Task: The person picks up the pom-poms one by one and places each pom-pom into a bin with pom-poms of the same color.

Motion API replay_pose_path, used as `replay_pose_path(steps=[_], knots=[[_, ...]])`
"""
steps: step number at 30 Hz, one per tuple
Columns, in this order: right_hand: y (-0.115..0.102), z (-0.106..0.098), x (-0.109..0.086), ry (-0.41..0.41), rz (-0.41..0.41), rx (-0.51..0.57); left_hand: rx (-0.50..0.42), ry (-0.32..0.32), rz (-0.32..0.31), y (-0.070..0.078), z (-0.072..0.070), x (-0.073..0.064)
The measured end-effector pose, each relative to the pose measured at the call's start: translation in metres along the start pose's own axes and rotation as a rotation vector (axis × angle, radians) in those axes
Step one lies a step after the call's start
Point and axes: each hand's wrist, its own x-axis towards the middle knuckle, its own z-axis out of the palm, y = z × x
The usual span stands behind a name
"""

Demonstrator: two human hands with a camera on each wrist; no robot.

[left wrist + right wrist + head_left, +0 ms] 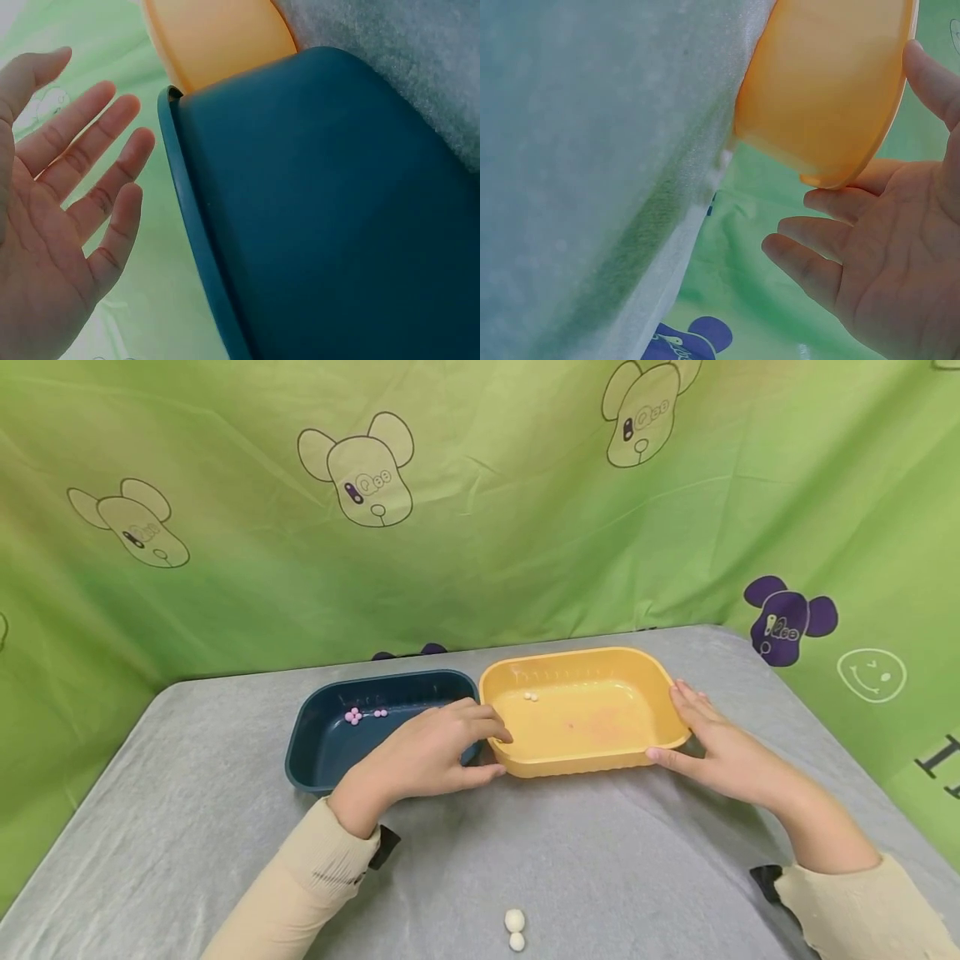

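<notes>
A yellow plastic basin (pixel 592 718) stands on the table with its left edge up against a dark blue basin (pixel 322 752). My left hand (pixel 431 747) is over the blue basin's right end, its fingers loosely bent at the yellow basin's left rim; whether they touch is unclear. In the left wrist view its palm and spread fingers show nothing held. At the yellow basin's front right corner, my right hand (pixel 731 758) touches the rim with thumb and straight fingers. Small white beads (pixel 532 697) lie in the yellow basin, small pink beads (pixel 353 717) in the blue one.
Two joined white balls (pixel 515 929) lie on the grey cloth of the table (pixel 585 843) near its front. Behind and at the sides hangs a green curtain (pixel 487 527) with printed mouse heads. Black straps (pixel 384 847) circle both wrists over beige sleeves.
</notes>
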Motion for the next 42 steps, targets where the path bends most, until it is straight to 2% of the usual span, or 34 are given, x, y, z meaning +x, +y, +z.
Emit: replay_pose_path(steps=[10, 16, 25, 37, 42], knots=[[0.002, 0.007, -0.006, -0.008, -0.005, 0.017, -0.027, -0.045, -0.028, 0.010, 0.006, -0.016], [0.001, 0.010, -0.004, -0.003, -0.016, 0.009, -0.024, -0.056, -0.059, 0.016, 0.004, -0.025], [0.000, 0.007, -0.004, 0.002, -0.017, 0.012, 0.004, -0.034, 0.008, 0.027, 0.003, -0.031], [-0.002, 0.002, -0.002, -0.001, -0.002, 0.005, 0.018, -0.074, 0.020, 0.040, 0.007, -0.037], [-0.003, 0.000, 0.000, -0.006, 0.002, 0.005, 0.011, -0.075, 0.061, 0.045, 0.008, -0.040]])
